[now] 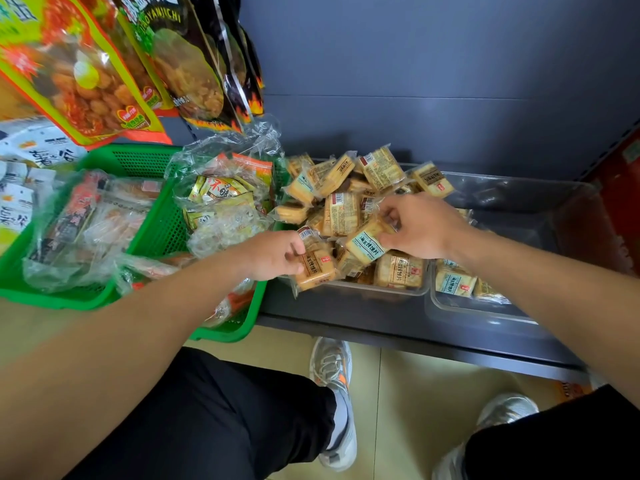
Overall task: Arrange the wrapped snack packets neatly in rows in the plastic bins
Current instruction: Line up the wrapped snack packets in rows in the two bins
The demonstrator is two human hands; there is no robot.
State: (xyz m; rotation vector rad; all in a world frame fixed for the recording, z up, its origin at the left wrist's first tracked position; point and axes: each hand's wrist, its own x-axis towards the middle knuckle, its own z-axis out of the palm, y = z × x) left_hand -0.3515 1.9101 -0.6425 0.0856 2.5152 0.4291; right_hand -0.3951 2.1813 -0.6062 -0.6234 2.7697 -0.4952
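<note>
— Two clear bins on the shelf [346,320], is that right?

— Yes, side by side. The left bin [363,292] is heaped with wrapped snack packets [341,213]. They lie jumbled at all angles, not in rows, and some lean over its far edge. The right bin [568,216] has only a few packets [453,282], down in its front-left corner.

— And your hands?

— My left hand [273,254] is at the front-left corner of the left bin. Its fingers [292,245] are curled in, pinching the top of a red-marked packet [315,271] that hangs over the front rim. My right hand [420,226] is over the middle of the heap. Its fingers [394,209] are closed round a blue-labelled packet [365,244], which sits tilted on the pile.

— What's beside the bins?

— Green mesh baskets [221,334] toward the left end of the shelf, full of snacks in clear bags. The nearer one sticks out past the shelf's front edge. Big snack bags [79,64] hang above the far-left corner.
</note>
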